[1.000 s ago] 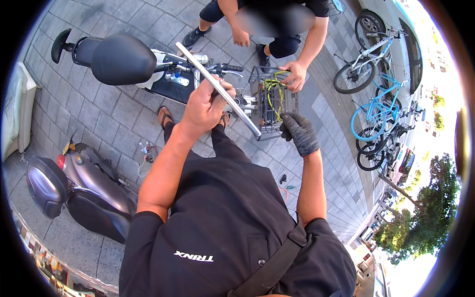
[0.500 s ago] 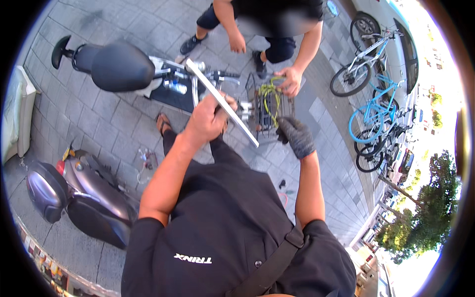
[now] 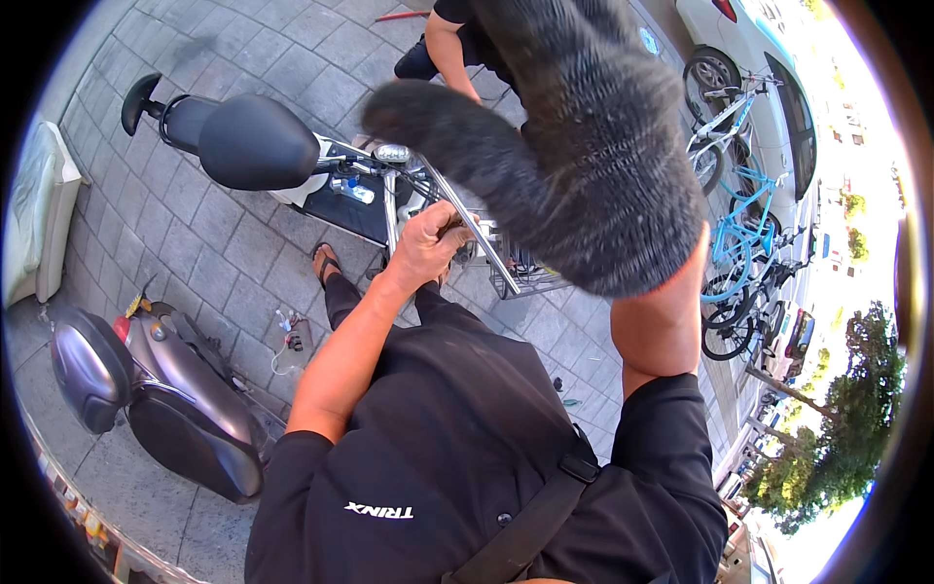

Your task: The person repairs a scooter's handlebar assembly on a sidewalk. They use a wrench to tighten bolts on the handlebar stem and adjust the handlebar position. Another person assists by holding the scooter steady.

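Note:
My bare left hand (image 3: 428,241) is closed around a long, thin silver bar-like piece (image 3: 499,263), seen edge-on and tilted in front of the handlebars of a white scooter (image 3: 389,209). My right hand (image 3: 584,161), in a dark grey knitted glove, is raised close to the camera and slightly blurred. Its thumb side stretches left, apart from the rest, and the upper edge cuts off the other fingers. The glove covers most of the scooter's wire basket (image 3: 530,284) and part of another person (image 3: 450,49) on the far side.
A black scooter seat (image 3: 258,141) stands at left, with a bottle (image 3: 352,191) on the footboard. A purple-grey scooter (image 3: 185,389) is parked at lower left, near small items (image 3: 292,336) on the paving. Bicycles (image 3: 744,234) and a white car (image 3: 778,78) line the right.
My gloved right hand has risen from beside the basket toward the camera, hiding the basket and the other person's arm. The left hand keeps its hold on the bar, which has turned slightly.

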`<state>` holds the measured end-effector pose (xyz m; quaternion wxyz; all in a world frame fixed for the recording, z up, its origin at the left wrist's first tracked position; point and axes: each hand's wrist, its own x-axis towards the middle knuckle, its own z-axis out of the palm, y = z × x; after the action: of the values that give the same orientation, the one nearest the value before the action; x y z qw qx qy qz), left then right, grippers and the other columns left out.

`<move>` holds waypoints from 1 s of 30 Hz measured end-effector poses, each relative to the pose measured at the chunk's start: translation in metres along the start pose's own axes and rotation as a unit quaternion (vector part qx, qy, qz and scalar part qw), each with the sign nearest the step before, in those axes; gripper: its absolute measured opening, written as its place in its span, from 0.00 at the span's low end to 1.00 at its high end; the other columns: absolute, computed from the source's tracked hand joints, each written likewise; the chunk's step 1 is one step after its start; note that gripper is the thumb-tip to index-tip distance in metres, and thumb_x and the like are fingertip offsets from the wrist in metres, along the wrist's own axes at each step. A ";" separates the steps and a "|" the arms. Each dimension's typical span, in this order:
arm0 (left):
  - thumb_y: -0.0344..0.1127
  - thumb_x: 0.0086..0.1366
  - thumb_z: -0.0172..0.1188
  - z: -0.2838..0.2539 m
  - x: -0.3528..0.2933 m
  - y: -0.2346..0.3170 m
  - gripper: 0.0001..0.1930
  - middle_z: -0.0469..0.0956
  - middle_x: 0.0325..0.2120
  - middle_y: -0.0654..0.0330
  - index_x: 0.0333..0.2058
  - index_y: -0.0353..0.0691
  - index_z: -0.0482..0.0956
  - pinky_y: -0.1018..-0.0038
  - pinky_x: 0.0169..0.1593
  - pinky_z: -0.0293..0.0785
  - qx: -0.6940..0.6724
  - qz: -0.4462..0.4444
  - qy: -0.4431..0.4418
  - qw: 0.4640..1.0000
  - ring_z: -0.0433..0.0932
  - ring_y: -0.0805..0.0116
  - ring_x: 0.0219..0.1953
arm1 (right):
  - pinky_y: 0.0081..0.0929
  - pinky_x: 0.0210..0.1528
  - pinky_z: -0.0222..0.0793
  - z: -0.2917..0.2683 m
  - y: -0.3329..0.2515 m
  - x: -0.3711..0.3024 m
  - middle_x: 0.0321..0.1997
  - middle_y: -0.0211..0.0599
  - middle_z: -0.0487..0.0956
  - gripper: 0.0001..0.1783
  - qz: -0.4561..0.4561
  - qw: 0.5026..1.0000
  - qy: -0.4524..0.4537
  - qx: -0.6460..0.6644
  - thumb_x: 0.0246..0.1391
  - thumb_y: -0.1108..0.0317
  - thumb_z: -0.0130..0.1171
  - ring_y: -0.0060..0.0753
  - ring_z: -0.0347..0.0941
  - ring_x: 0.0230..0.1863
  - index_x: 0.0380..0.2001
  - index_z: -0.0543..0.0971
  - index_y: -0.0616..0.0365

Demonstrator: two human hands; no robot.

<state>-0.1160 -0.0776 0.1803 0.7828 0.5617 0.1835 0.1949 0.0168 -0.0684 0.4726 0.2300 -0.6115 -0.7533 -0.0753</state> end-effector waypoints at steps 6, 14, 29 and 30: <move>0.31 0.63 0.60 0.006 -0.009 -0.063 0.21 0.75 0.57 0.47 0.56 0.38 0.77 0.55 0.67 0.61 0.370 0.241 0.044 0.896 0.69 0.46 0.63 | 0.50 0.64 0.64 0.128 -0.014 -0.048 0.70 0.47 0.66 0.36 0.181 0.944 -0.270 0.057 0.57 0.52 0.62 0.54 0.63 0.69 0.64 0.69 0.58; 0.27 0.61 0.62 0.008 -0.002 -0.054 0.17 0.81 0.48 0.54 0.50 0.33 0.79 0.64 0.57 0.71 0.300 0.287 0.107 0.903 0.79 0.53 0.52 | 0.45 0.49 0.76 0.066 -0.030 -0.009 0.48 0.47 0.81 0.28 0.063 0.894 -0.442 -0.038 0.55 0.51 0.64 0.53 0.81 0.46 0.51 0.77 0.60; 0.27 0.65 0.64 -0.001 0.004 -0.019 0.12 0.82 0.33 0.66 0.48 0.35 0.82 0.77 0.37 0.73 0.048 0.064 0.000 0.997 0.75 0.77 0.31 | 0.37 0.64 0.63 0.063 0.032 -0.056 0.56 0.36 0.80 0.14 -0.196 0.890 -0.408 -0.048 0.46 0.62 0.66 0.38 0.66 0.67 0.37 0.87 0.52; 0.26 0.65 0.64 -0.001 0.003 -0.004 0.12 0.82 0.32 0.66 0.48 0.35 0.82 0.77 0.37 0.74 0.053 0.023 -0.019 0.998 0.75 0.78 0.31 | 0.38 0.60 0.66 0.060 0.032 -0.049 0.54 0.37 0.80 0.16 -0.194 0.903 -0.382 -0.044 0.43 0.64 0.67 0.41 0.71 0.62 0.38 0.86 0.53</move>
<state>-0.1138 -0.0768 0.1762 0.7505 0.6103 0.1659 0.1919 0.0396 -0.0804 0.3930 -0.1215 -0.4448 -0.8830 0.0875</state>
